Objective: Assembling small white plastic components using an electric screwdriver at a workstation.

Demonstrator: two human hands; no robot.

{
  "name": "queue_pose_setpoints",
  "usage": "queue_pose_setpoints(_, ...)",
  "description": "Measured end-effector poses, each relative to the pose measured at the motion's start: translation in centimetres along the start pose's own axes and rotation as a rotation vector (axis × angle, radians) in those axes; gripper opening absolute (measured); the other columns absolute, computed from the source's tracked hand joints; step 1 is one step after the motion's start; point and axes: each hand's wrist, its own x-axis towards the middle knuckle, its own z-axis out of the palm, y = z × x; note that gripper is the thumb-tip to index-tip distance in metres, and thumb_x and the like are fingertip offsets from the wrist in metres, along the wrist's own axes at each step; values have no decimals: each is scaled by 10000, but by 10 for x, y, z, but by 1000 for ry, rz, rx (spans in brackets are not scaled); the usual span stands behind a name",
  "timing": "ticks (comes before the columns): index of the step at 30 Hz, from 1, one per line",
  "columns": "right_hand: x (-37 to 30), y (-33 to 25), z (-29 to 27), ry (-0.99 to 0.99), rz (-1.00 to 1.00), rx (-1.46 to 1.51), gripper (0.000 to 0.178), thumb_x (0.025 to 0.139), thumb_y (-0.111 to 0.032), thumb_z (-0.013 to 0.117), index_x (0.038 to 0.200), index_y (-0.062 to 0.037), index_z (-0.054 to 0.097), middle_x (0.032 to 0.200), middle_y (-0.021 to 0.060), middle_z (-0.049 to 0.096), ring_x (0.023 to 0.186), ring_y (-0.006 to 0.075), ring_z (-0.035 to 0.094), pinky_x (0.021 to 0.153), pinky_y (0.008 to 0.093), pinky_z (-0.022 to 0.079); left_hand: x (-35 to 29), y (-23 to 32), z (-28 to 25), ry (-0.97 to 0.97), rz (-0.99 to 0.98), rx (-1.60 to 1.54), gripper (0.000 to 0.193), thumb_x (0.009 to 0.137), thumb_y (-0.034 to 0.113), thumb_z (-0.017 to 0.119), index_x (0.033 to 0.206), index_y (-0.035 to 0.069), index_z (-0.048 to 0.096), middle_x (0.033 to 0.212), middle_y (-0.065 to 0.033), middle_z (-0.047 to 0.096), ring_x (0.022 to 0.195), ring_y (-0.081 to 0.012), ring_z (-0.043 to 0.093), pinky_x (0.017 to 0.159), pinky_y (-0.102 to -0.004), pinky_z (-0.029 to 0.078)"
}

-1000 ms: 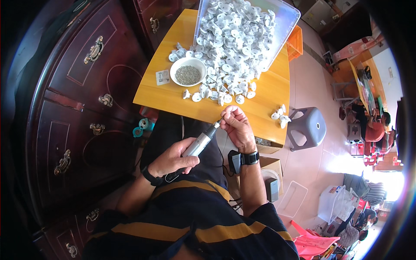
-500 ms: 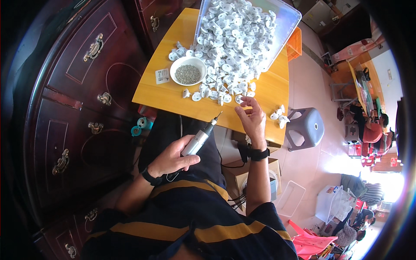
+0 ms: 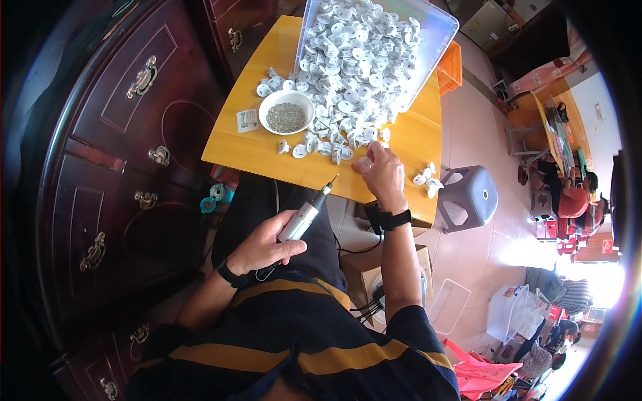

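The right hand (image 3: 382,172) lies knuckles-up on the yellow bench (image 3: 267,150), so the fingertips are hidden beneath it; they reach into the loose white plastic parts (image 3: 334,144) at the near edge of the spill, and whether they are pinched on one I cannot tell. Those parts are too small and too many to make out singly, and the clear plastic bin (image 3: 438,33) they pour from is cut off at the top of the view. A few more white pieces (image 3: 426,178) lie apart at the bench's right edge.

The left hand (image 3: 264,244) is wrapped around the silver body of a handheld electric screwdriver (image 3: 304,217), fingers clamped on its lower half so the butt end is covered. The tool hangs over the person's lap, just short of the bench edge, not touching it. Its long axis runs on a slant from lower left to upper right, with the thin bit (image 3: 331,182) pointing up toward the right hand and stopping near it.

A white bowl of small grey screws (image 3: 286,117) sits left of the pile, a small card (image 3: 247,121) beside it.
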Motion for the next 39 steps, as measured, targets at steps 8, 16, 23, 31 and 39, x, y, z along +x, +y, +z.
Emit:
queue_pose_setpoints(8,-21,11,1,24,62,499,190,880,-121,671,1053,-48,643,929,150,716,819,208,712,715,326,549,1,-3,1,-8,-2,-10,570,913,224,737,1351,-6,456,859,-6,547,608,-60,538,556,-213,482)
queue_pose_setpoints(16,-40,17,24,-44,151,1308,163,949,-28,608,1112,-22,594,981,58,690,842,120,676,737,249,540,8,-2,7,-27,-35,-44,562,913,234,739,1341,-2,462,881,2,526,614,-54,518,561,-208,472)
queue_pose_setpoints(23,-48,6,30,-180,221,1338,222,946,-18,611,1168,-23,612,992,42,687,853,92,676,741,212,542,17,-5,7,-44,-80,-41,564,925,228,723,1358,-4,447,867,-3,537,620,-61,523,568,-212,471)
queue_pose_setpoints(31,-50,9,37,-159,211,1352,199,925,-7,631,1124,-10,635,970,29,691,839,76,674,728,192,532,29,-7,9,-59,-88,-6,547,940,225,704,1362,-3,441,839,-4,541,625,-65,524,567,-214,471)
queue_pose_setpoints(39,-50,8,37,-183,185,1273,201,946,-21,630,1146,-14,632,1016,27,694,865,82,663,771,212,538,33,-11,8,-54,-77,-8,523,944,220,700,1349,-1,453,835,-3,541,621,-64,523,558,-212,470)
